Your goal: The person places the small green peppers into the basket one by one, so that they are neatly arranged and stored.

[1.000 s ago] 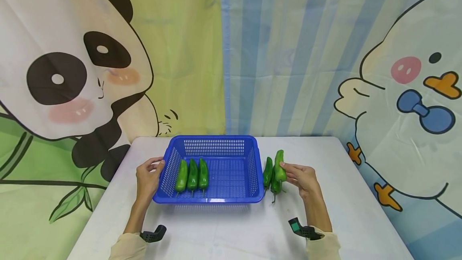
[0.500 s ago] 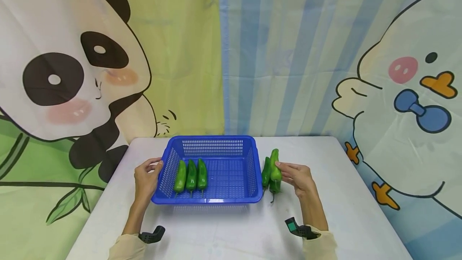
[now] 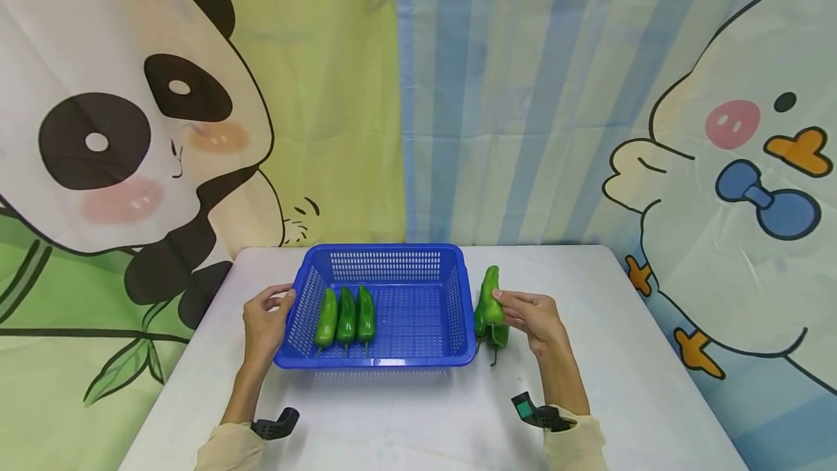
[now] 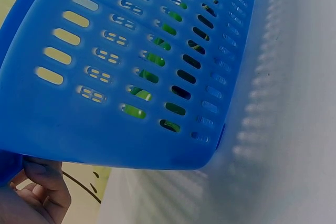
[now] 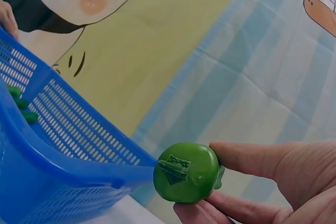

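Observation:
My right hand [image 3: 538, 322] pinches a green pepper [image 3: 490, 304] between thumb and fingers, just right of the blue plastic basket [image 3: 375, 363]. In the right wrist view the held pepper [image 5: 198, 182] shows its stem end, overlapping the basket's corner. Under it on the table lie two more green peppers, one [image 3: 500, 336] in front and one [image 3: 480, 324] mostly covered. At the basket's left side my left hand [image 3: 264, 322] grips the rim, its fingers partly hidden by the rim in the left wrist view. Three green peppers [image 3: 347, 317] lie side by side in the basket's left half.
A white-covered table [image 3: 418, 420] carries everything. Behind it hangs a printed curtain [image 3: 340, 129] with a panda and a white duck. Each wrist wears a black camera mount [image 3: 276, 425].
The right hand has carried its pepper a little left, toward the basket and over the peppers on the table. The left hand and basket keep their places.

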Tool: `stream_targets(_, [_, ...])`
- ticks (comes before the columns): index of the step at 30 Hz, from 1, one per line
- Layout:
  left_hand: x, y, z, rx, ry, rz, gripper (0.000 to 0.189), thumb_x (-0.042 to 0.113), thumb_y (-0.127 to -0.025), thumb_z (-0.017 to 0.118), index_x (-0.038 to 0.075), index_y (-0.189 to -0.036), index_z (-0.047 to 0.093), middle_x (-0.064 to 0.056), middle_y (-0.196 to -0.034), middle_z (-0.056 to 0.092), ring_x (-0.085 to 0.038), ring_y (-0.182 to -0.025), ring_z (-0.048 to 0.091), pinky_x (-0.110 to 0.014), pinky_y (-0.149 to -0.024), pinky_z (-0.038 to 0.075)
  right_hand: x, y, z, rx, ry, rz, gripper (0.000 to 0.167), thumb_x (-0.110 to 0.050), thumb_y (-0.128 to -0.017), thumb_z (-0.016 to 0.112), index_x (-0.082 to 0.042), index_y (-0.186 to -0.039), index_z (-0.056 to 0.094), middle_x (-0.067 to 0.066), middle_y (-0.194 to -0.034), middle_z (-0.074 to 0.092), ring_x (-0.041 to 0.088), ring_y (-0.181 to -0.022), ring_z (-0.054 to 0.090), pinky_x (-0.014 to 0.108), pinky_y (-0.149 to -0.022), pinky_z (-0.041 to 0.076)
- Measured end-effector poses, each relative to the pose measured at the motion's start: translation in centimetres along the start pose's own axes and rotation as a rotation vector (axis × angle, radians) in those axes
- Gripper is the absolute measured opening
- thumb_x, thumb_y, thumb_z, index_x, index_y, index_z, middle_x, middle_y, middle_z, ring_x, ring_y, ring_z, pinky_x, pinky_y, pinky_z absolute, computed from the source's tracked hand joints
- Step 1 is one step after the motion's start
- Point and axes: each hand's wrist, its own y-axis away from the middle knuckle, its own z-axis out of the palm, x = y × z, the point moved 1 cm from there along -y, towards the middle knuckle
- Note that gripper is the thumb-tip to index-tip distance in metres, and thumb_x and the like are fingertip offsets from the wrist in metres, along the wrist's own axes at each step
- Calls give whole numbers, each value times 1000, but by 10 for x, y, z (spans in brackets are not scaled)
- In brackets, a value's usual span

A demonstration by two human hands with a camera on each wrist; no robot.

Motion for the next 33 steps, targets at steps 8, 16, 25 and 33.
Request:
stream_targets(8, [2,0,0,11,-5,6,34,26,-110,68,2,-132,75,-29,-107,78,-1,-65,68,-17,-61,55,-5,1,5,-24,-21,-13,53,-18,-96,86,15,-133,68,-1,-89,81,8,-77,78,22,-74,64])
stream_targets(16, [0,-1,1,22,5,22,31,22,-108,69,1,-130,76,-28,-100,78,-1,-61,67,-17,-58,53,-6,0,13,-31,-10,-36,53,-18,-95,86,16,-133,68,3,-95,83,10,-79,80,24,-75,65])
stream_targets(25, [0,1,0,11,13,17,33,25,-109,69,1,-131,76,-29,-103,78,-2,-61,68,-18,-58,54,-6,1,19,-73,-24,-47,52,-16,-96,85,16,-133,68,5,-96,84,10,-80,81,25,-75,65])
stream_targets(33, [0,0,0,8,13,16,35,26,-109,69,1,-132,75,-28,-103,78,-2,-62,68,-18,-58,55,-7,3,23,-79,-16,-54,53,-18,-97,85,15,-134,67,7,-101,84,11,-84,81,24,-77,65])
